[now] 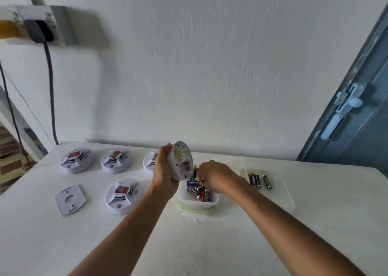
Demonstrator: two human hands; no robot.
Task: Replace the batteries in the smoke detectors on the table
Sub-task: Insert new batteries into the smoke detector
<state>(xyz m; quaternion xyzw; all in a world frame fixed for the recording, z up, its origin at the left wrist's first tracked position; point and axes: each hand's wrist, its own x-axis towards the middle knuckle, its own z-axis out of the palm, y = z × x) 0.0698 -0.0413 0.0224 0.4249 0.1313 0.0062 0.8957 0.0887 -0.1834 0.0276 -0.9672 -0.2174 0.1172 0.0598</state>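
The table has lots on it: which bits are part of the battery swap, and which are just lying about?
Part of the job:
- smoke detector held up by the left hand
- tub of batteries, right hand reaching in
- loose batteries on the clear lid
- four detectors lying on the table
- mounting plate

Just lying about:
- wall plug and cable
- blue door

We note one white round smoke detector (182, 164) held tilted, back exposed, above the tub of batteries (198, 189); four detectors (123, 196) lie open leftward.
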